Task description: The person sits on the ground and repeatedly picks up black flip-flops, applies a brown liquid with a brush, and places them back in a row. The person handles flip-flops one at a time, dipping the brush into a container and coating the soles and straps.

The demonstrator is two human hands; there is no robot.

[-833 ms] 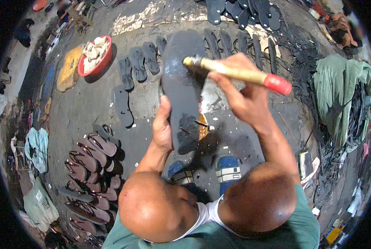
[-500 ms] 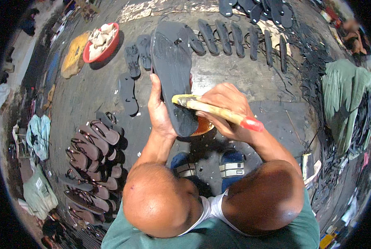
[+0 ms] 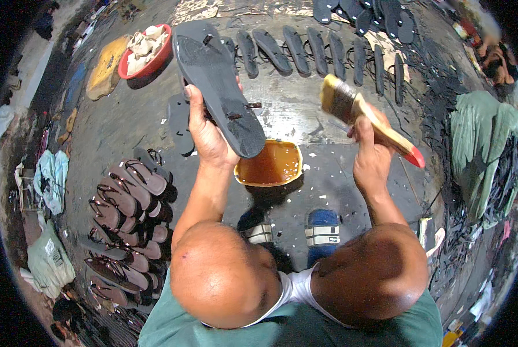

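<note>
My left hand (image 3: 210, 127) grips a dark grey sandal sole (image 3: 218, 81) by its left edge, thumb on the near face. Short strap ends poke through slots in the sole, and a brown strap piece (image 3: 253, 106) sticks out at its right side. In my right hand (image 3: 372, 144) is a paintbrush (image 3: 380, 124) with a pale wooden handle, red tip and yellow-coated bristles. The brush is raised to the right, apart from the sole. Below and between both hands stands a tub of amber, glue-like liquid (image 3: 273, 163), partly overlapped by the sole.
Finished-looking brown sandals (image 3: 123, 196) lie in rows at the left. Several dark soles (image 3: 296, 49) line the floor ahead, with more piled (image 3: 386, 17) beyond. A red basin (image 3: 163, 58) of pale scraps sits at far left, green cloth (image 3: 479, 139) at right.
The brush has left the sole and swung right and upward with my right hand. My left hand has shifted the sole leftward, exposing more of the tub.
</note>
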